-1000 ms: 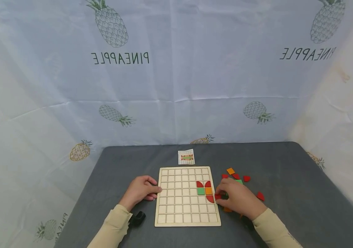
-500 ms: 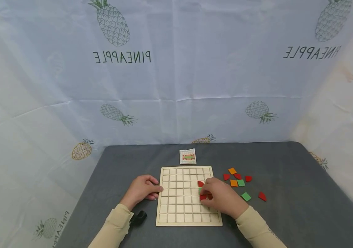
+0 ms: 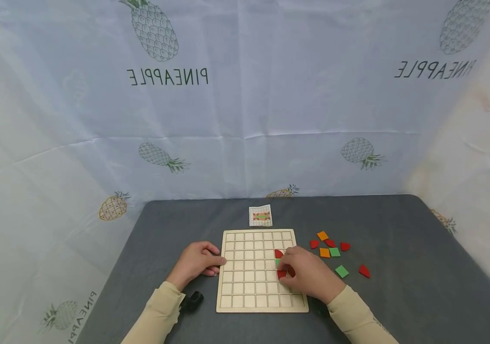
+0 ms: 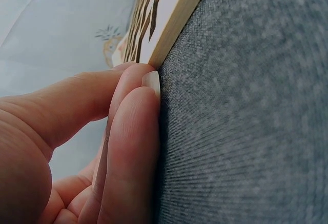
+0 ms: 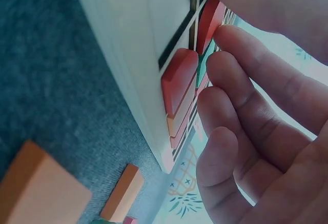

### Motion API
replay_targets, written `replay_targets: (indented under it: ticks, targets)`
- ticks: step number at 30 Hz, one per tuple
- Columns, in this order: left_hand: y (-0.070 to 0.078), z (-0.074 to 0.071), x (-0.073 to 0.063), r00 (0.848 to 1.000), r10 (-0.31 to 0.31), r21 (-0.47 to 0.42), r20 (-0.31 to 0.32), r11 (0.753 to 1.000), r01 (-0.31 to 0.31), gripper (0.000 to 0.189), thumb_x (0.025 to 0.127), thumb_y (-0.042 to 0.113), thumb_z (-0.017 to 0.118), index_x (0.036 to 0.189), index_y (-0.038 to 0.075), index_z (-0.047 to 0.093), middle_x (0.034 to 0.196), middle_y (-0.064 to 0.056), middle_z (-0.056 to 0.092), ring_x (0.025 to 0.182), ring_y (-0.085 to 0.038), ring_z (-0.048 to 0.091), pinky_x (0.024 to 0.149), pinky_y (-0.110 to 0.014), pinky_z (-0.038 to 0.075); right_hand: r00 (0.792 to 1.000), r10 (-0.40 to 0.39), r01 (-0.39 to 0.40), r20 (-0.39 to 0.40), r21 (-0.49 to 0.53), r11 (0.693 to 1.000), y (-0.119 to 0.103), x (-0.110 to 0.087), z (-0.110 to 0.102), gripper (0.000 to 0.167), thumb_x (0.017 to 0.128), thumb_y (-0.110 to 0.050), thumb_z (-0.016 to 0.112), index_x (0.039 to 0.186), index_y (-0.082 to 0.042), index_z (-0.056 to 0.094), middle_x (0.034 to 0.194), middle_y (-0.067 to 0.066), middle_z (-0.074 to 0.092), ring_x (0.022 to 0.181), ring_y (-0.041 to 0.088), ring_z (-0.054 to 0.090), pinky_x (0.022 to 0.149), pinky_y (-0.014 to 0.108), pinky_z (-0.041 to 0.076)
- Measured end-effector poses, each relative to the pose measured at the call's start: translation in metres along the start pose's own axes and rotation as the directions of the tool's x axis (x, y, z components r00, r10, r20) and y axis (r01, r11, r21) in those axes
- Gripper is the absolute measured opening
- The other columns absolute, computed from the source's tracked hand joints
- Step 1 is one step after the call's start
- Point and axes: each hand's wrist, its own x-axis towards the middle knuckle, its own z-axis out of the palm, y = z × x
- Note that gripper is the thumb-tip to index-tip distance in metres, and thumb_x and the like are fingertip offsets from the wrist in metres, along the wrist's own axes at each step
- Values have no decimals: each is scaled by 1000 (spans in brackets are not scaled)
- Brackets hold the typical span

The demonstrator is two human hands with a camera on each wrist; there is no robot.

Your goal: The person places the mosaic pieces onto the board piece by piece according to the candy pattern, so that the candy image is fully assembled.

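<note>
A pale wooden grid board lies on the dark table. My left hand pinches its left edge, thumb over the rim and fingers against the side. On the board's right part, my right hand pinches a red quarter-circle tile between thumb and index finger, at a square below a green square tile. Beside it sit another red tile and an orange tile, mostly hidden by the hand in the head view. A further red tile lies above the green one.
Right of the board are scattered loose tiles: orange, green and red ones among several. A small pattern card lies behind the board. Pineapple-print cloth hangs past the table's far edge.
My right hand has moved left from the board's right edge onto the grid, bringing the red tile, then stayed there. Loose tiles it covered now show. The left hand keeps its place.
</note>
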Motion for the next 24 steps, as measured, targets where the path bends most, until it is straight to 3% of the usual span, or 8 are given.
replay_targets:
  ticks: [6,13,24]
  targets:
    - [1,2,1,1000,-15,1,-12,1000,15,38,84,19,95,109,4,71,82,-12,74,67,-17,76,64,-35,68,1000,1,-1,-11,-14,1000,3,2,0,16,87,-22,93,90,-23,78,82,-10,57,78,2,46,63,20,45]
    - [2,1,1,1000,-19,-8,-6,1000,19,38,84,19,95,109,3,71,82,-12,74,69,-18,77,64,-35,68,999,0,-3,-48,-62,998,4,1,-9,17,84,-18,94,91,-21,79,91,-11,67,89,6,54,73,25,57]
    - [1,1,2,1000,-18,-5,-1,1000,18,37,85,19,95,109,3,71,81,-12,74,68,-17,76,64,-35,68,999,4,-5,-33,-14,1000,3,1,-4,17,87,-16,92,86,-24,77,85,-10,61,81,3,49,64,21,49]
